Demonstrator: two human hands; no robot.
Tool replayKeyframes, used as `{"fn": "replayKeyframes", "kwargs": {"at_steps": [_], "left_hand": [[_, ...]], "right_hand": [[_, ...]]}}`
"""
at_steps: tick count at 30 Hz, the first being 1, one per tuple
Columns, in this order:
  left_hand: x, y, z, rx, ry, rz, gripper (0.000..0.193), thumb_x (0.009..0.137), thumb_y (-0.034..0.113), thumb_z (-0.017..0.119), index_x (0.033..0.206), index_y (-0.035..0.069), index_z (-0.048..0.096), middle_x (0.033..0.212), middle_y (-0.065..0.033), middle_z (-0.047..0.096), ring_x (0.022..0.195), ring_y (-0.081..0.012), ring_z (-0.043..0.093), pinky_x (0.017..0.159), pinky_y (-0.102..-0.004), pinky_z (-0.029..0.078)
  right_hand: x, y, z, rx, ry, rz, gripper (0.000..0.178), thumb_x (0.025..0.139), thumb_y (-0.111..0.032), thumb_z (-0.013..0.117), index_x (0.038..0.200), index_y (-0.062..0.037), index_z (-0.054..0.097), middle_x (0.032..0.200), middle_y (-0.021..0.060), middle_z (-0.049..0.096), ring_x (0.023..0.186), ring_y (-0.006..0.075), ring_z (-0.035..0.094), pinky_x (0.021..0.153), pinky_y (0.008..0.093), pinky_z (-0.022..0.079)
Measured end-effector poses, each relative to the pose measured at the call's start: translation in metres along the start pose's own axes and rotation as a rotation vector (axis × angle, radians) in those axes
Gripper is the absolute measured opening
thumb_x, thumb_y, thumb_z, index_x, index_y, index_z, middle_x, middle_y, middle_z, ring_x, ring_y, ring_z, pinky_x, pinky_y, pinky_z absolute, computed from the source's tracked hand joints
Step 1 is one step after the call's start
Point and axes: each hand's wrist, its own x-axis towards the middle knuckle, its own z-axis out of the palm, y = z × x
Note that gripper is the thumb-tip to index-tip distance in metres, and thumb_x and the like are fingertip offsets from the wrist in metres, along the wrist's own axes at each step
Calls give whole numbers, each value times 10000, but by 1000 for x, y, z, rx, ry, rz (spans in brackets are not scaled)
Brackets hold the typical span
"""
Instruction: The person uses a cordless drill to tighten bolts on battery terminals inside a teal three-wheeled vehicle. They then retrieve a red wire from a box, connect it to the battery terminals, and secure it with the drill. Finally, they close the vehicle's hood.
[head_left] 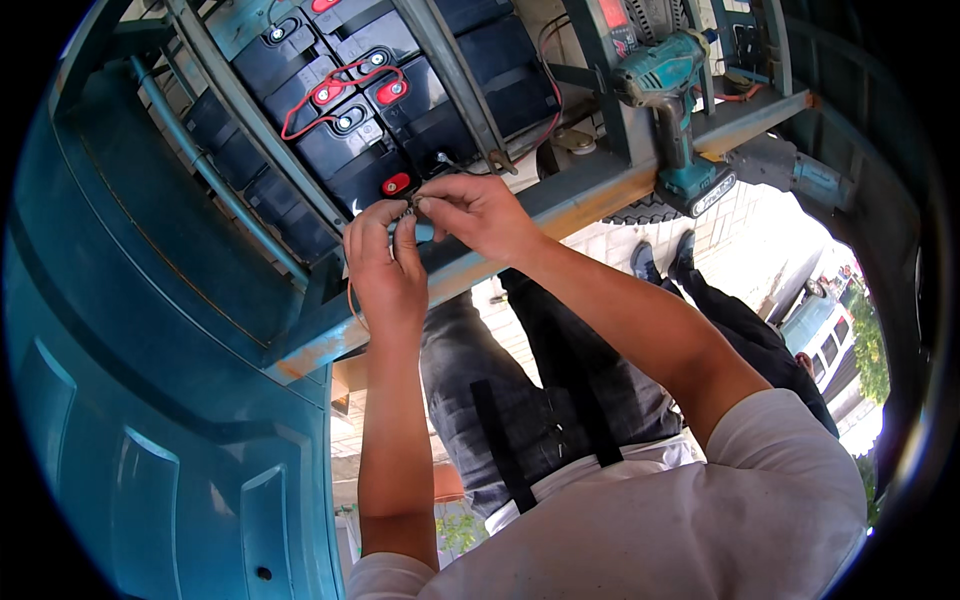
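Observation:
Fingertips of both my hands meet over the front edge of a bay of black batteries (345, 165). A pinch of my left hand (385, 268) holds a thin orange-brown wire (352, 302), which hangs down beside the wrist. My right hand (482, 215) is closed too, thumb against fingers, at a tiny metallic piece by the wire's end; its kind is too small to tell. Something light blue (425, 232) shows under the fingers, mostly hidden. Closest to them is a red-capped battery terminal (396, 184). Red jumper wires (352, 72) link other terminals farther back.
A teal cordless impact driver (672, 95) rests on the metal frame rail (575, 195) at right. Steel bars (455, 85) cross over the batteries. A blue vehicle panel (150, 400) fills the left side. Another person's dark shoes (645, 262) are beyond the rail.

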Motion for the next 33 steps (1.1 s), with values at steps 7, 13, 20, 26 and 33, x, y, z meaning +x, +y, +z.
{"fn": "replayKeyframes", "kwargs": {"at_steps": [7,13,20,26,33], "left_hand": [[-3,-9,17,-75,34,29,102,854,-4,667,948,1,626,928,-103,630,820,-215,605,740,-300,491],[-7,-18,22,-411,24,-135,102,840,-33,681,934,-8,651,947,-83,621,851,-141,599,713,-254,501],[-8,-20,24,-849,0,-381,118,855,-24,678,969,-27,652,986,-46,608,870,-115,588,743,-235,501],[-5,-15,23,-829,-55,-509,214,863,2,680,1074,-26,654,942,-35,602,832,-104,577,746,-241,504],[-6,-15,24,-688,-70,-475,225,847,-13,688,1068,-21,653,904,-12,556,784,-81,542,729,-229,501]], "right_hand": [[0,2,-2,-62,-5,1,191,926,-56,578,1077,38,648,812,64,655,651,83,606,587,238,497],[0,12,-2,-50,-33,-131,214,928,-14,535,1110,42,634,803,87,664,679,102,626,628,254,513],[-2,10,-2,-127,-13,-122,226,905,-8,552,1108,4,651,786,99,672,671,107,636,632,264,519],[-4,2,-2,-302,19,-182,213,887,-8,572,1084,2,653,764,122,666,680,124,641,626,267,507],[-4,10,2,-203,76,-135,186,884,-13,594,1059,17,651,793,81,663,697,85,602,643,255,499]]}}
